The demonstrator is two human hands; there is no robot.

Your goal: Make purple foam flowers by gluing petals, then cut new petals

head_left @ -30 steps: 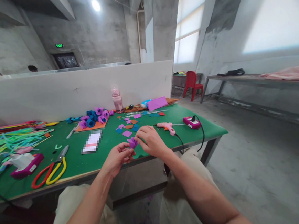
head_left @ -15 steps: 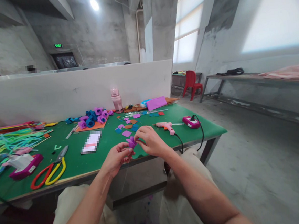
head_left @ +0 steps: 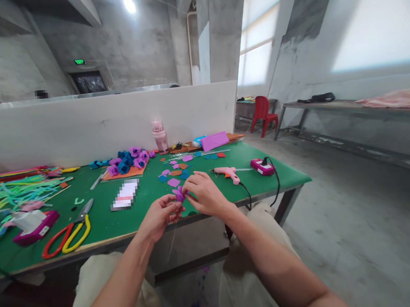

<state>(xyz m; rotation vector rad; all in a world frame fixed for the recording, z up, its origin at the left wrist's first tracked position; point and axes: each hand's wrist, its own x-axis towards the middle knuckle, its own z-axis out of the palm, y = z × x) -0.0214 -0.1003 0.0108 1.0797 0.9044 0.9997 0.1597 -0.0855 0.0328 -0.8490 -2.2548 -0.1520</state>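
purple flower [head_left: 178, 195]: partly hidden | white rectangle [head_left: 125, 195]: pixelated | pink cloth [head_left: 396, 99]: cut off right

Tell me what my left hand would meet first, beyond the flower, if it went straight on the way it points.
Probably your right hand, just past the purple flower that your left hand holds. Depth is hard to judge from this one view, so it might pass underneath instead.

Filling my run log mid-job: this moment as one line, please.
left hand: holding purple flower | right hand: touching same flower | glue gun: lying on green table
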